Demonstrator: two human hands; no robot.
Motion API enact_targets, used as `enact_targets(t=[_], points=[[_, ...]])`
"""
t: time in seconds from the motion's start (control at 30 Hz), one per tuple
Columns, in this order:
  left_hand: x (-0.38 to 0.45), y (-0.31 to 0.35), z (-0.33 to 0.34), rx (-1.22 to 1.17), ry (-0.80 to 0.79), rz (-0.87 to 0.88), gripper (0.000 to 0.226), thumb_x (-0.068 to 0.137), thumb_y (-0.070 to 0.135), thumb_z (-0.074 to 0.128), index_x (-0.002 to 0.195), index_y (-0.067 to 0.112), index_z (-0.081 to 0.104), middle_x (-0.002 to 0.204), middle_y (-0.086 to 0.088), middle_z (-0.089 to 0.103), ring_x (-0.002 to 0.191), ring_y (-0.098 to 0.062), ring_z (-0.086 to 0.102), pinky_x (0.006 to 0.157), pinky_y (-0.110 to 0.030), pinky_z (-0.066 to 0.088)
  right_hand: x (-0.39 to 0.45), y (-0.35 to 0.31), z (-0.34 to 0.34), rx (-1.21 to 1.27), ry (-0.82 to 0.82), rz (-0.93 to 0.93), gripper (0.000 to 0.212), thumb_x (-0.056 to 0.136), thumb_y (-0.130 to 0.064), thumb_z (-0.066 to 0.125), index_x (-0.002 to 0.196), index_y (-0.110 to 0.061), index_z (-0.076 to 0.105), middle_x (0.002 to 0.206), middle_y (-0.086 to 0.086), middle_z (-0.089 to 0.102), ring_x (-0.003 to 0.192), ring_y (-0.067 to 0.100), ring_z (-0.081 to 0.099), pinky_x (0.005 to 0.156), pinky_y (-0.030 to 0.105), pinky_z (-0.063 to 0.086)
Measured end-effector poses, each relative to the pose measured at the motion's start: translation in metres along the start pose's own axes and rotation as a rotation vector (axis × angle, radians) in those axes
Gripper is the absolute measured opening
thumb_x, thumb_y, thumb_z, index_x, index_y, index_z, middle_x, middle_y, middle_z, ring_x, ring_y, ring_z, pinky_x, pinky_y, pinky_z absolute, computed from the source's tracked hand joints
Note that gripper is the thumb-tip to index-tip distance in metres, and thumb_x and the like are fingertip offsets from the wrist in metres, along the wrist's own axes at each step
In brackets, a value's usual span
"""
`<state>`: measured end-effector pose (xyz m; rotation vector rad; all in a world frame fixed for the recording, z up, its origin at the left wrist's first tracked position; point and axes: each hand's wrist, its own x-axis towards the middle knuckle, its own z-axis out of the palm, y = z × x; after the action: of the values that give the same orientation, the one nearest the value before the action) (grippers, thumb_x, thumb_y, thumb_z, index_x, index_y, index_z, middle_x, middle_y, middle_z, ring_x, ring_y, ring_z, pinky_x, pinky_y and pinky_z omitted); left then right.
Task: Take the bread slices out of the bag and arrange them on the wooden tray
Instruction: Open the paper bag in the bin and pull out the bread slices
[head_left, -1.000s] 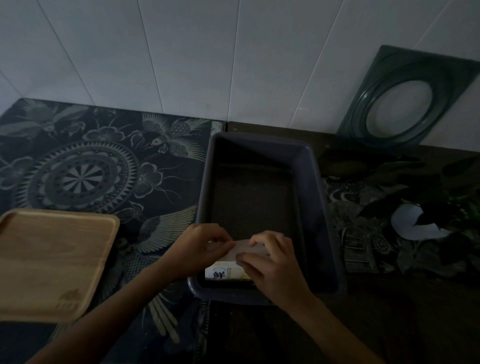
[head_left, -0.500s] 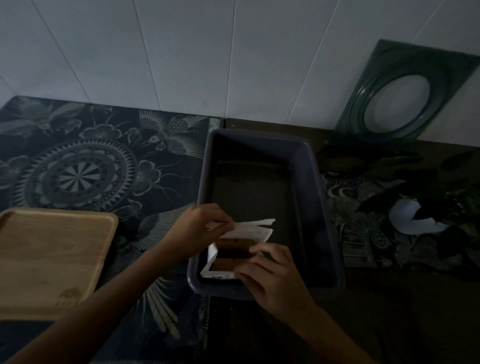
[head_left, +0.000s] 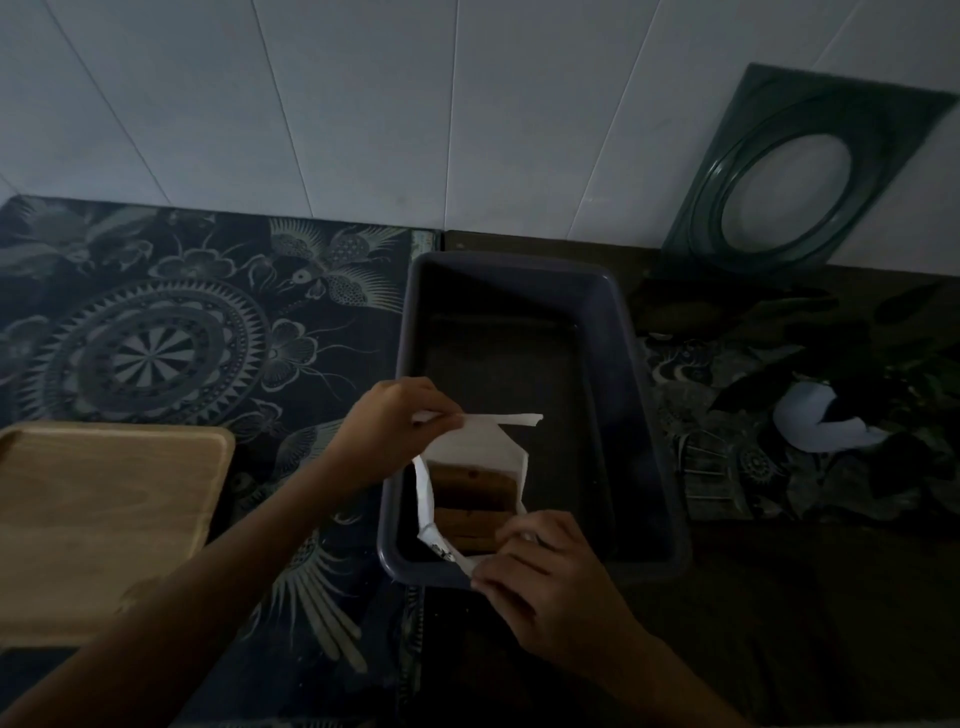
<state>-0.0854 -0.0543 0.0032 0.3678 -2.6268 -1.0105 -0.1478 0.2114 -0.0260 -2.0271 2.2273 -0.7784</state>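
Dim counter (head_left: 779, 597) — hands spread bag (head_left: 470, 441)

You are working in very dim light: the white panelled wall (head_left: 363, 104) at the top is the brightest area, and the dark rectangular plastic bin (head_left: 644, 415) and the brown tabletop (head_left: 779, 623) on your right sink into near-black shadow. Only the white paper bread bag (head_left: 475, 441) and the pale wooden tray (head_left: 104, 519) stand out, without glare. The wide lens bends the wall seams outward towards the edges, and fine detail looks soft and noisy.
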Motion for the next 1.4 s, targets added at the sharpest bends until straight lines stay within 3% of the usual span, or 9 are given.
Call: enact_targets(t=[0.3,0.43,0.63,0.87,1.03,1.17,1.27,1.4], points=[[0.0,0.004,0.001,0.009,-0.007,0.022,0.013,0.09,0.024,0.072,0.098,0.019,0.081,0.094,0.007,0.073,0.081,-0.006,0.068,0.076,-0.034,0.06,0.003,-0.002,-0.007,-0.035,-0.036,-0.004,0.012,0.094,-0.04,0.07,0.094,-0.028,0.074,0.093,-0.012,0.075,0.105,0.009,0.06,0.093,0.031,0.042],[-0.003,0.005,0.002,0.001,-0.006,0.027,0.012,0.089,0.025,0.073,0.097,0.02,0.081,0.092,0.006,0.073,0.08,-0.007,0.068,0.074,-0.036,0.061,0.013,-0.004,-0.021,-0.005,-0.094,0.012,0.023,0.097,-0.047,0.063,0.099,-0.028,0.077,0.098,-0.012,0.076,0.109,0.009,0.06,0.095,0.033,0.045],[-0.007,0.007,0.007,-0.022,-0.006,0.061,0.009,0.089,0.025,0.075,0.095,0.022,0.081,0.089,0.008,0.073,0.078,-0.005,0.068,0.071,-0.032,0.06,0.048,-0.009,-0.039,-0.019,-0.115,0.028,0.025,0.099,-0.022,0.054,0.112,-0.014,0.075,0.103,0.001,0.075,0.101,0.018,0.065,0.082,0.033,0.059],[-0.008,0.006,0.007,-0.036,-0.015,0.077,0.009,0.089,0.024,0.074,0.096,0.023,0.081,0.09,0.012,0.071,0.081,-0.003,0.067,0.072,-0.035,0.06,0.096,-0.008,-0.033,-0.151,-0.343,0.104,0.03,0.096,-0.014,0.061,0.125,-0.022,0.066,0.122,0.001,0.068,0.115,0.022,0.06,0.089,0.039,0.056],[-0.009,0.007,0.004,-0.032,-0.015,0.067,0.01,0.09,0.026,0.074,0.096,0.024,0.082,0.091,0.009,0.073,0.082,-0.006,0.068,0.074,-0.038,0.06,0.111,-0.009,-0.021,-0.257,-0.578,0.17,0.047,0.091,-0.027,0.07,0.134,-0.018,0.054,0.13,0.009,0.061,0.118,0.026,0.056,0.098,0.044,0.052],[-0.009,0.008,0.002,-0.026,-0.012,0.067,0.01,0.09,0.025,0.074,0.097,0.024,0.082,0.092,0.007,0.073,0.083,-0.008,0.068,0.074,-0.04,0.059,0.112,-0.009,-0.012,-0.335,-0.767,0.229,0.079,0.087,-0.038,0.075,0.15,-0.013,0.035,0.15,0.016,0.044,0.134,0.033,0.045,0.112,0.045,0.041],[-0.007,0.009,0.001,-0.029,-0.015,0.071,0.011,0.09,0.025,0.074,0.097,0.023,0.082,0.092,0.007,0.073,0.083,-0.008,0.068,0.074,-0.04,0.059,0.108,-0.007,-0.003,-0.331,-0.817,0.304,0.097,0.088,-0.039,0.075,0.159,-0.014,0.013,0.161,0.018,0.026,0.143,0.037,0.035,0.118,0.05,0.034],[-0.007,0.01,0.002,-0.04,-0.009,0.068,0.011,0.09,0.024,0.074,0.096,0.021,0.082,0.091,0.007,0.072,0.081,-0.009,0.068,0.073,-0.041,0.059,0.103,-0.007,0.009,-0.312,-0.827,0.376,0.099,0.094,-0.042,0.066,0.161,-0.014,-0.002,0.167,0.019,0.012,0.15,0.038,0.024,0.122,0.052,0.027]])
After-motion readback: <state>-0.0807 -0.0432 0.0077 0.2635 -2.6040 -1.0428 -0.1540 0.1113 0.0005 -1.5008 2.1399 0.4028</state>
